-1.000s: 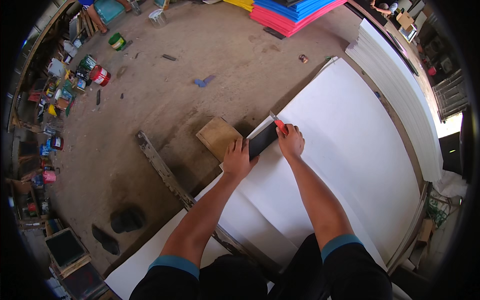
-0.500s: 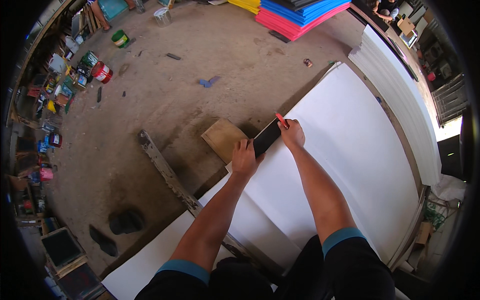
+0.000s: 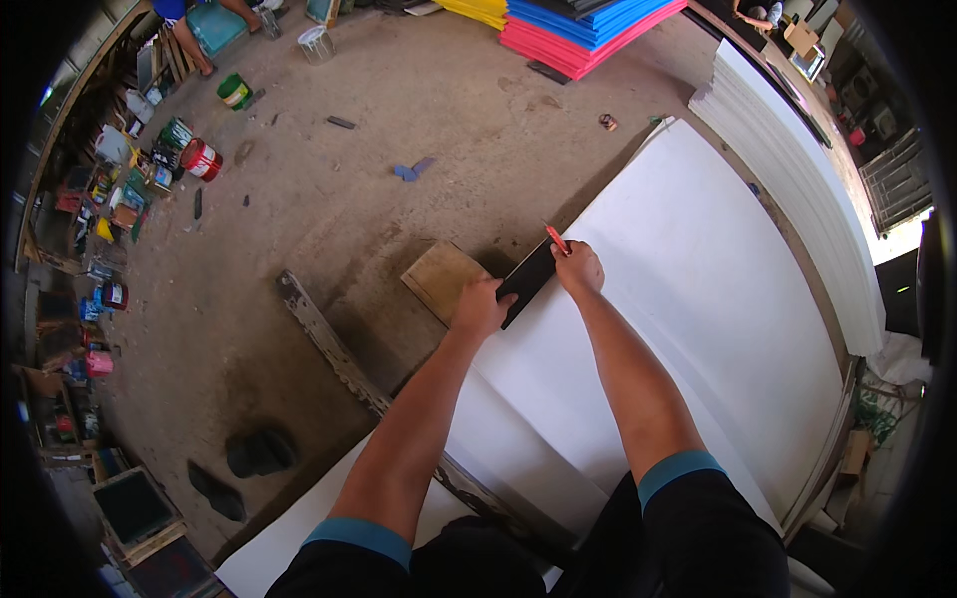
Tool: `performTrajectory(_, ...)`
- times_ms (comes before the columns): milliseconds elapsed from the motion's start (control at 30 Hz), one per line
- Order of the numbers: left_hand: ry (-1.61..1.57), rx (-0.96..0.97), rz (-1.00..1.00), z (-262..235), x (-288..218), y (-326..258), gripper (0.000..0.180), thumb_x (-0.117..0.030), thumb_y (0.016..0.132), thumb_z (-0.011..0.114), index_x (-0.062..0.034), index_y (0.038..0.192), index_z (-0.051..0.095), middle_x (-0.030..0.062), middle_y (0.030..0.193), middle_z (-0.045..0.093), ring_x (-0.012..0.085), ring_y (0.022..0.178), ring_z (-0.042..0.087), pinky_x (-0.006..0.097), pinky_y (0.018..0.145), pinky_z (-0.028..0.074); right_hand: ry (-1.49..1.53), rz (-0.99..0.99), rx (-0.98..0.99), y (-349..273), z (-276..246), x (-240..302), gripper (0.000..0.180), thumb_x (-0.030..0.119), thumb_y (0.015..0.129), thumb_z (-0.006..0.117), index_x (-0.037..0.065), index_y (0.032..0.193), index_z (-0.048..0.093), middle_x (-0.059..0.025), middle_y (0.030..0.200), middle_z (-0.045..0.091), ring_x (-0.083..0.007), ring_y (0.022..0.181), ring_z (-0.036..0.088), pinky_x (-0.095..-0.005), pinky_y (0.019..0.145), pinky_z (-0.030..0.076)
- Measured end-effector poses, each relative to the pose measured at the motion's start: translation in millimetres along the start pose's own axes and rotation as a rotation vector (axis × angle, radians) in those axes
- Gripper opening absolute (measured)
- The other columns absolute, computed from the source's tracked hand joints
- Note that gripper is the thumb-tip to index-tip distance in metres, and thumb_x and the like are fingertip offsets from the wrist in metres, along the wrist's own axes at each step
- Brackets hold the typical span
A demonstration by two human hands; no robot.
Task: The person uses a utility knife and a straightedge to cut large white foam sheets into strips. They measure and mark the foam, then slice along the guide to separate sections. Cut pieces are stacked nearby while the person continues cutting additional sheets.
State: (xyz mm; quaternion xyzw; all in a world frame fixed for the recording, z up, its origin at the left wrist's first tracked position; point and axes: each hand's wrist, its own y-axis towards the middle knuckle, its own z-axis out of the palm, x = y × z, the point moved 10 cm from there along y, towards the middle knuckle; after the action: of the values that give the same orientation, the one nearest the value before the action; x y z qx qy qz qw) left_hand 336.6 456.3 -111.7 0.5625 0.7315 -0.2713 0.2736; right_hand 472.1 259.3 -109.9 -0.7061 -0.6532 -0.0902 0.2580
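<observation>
Position of the black strip [image 3: 530,282]: slantwise between the two hands, at the upper-left edge of the white sheet [image 3: 703,239]. Whether its full length rests on the sheet cannot be told. The left hand [image 3: 480,307] has its grip pinching the near end of the strip, thumb laid over the dark face and fingers curled at the far side. The right hand [image 3: 580,268] has its grip closed around the red tool [image 3: 557,239] (the tip is too small to make out) at the strip's far end. Contact between the right fingers and the strip is uncertain. A brown board [image 3: 439,282] lies just beyond the left hand; a weathered beam [image 3: 329,334] runs nearer the person.

For sound handling, the left hand should apply even pressure, since a one-sided pinch would probably let the strip twist. The left thumb is best set well away from the tool tip. The right grip should be firm but light (a tense wrist tends to wander), with the tool aligned to the strip.
</observation>
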Motion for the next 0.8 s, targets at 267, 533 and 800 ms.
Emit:
performTrajectory(267, 0.039, 0.478, -0.173, 7, 12, 46, 0.062, -0.028, 0.076, 0.093, 0.003, 0.125, 0.071, 0.0224, 0.124, 0.073, 0.0336, 0.116, 0.07, 0.041, 0.1, 0.053, 0.175, -0.06, -0.167, -51, -32, 4, 0.034, 0.03, 0.097, 0.07, 0.008, 0.12, 0.059, -0.0187, 0.116, 0.064, -0.0417, 0.107, 0.067, -0.0521, 0.089, 0.053)
performTrajectory(533, 0.046, 0.571, -0.193, 10, 9, 46, 0.064, -0.03, 0.074, 0.095, 0.003, 0.124, 0.072, 0.0231, 0.124, 0.073, 0.0361, 0.118, 0.07, 0.042, 0.101, 0.054, 0.137, -0.53, 0.093, -199, -13, -7, 0.031, 0.009, 0.099, 0.068, 0.003, 0.128, 0.061, -0.0179, 0.11, 0.072, -0.0371, 0.093, 0.073, -0.0435, 0.077, 0.06)
performTrajectory(800, 0.059, 0.508, -0.184, 11, 15, 48, 0.065, -0.032, 0.075, 0.095, 0.0007, 0.126, 0.072, 0.0223, 0.124, 0.073, 0.0343, 0.118, 0.07, 0.041, 0.101, 0.054, -0.149, -0.689, 0.068, -224, 19, 49, 0.075, 0.002, 0.087, 0.062, 0.029, 0.156, 0.049, -0.009, 0.087, 0.065, -0.0282, 0.073, 0.072, -0.0422, 0.056, 0.058)
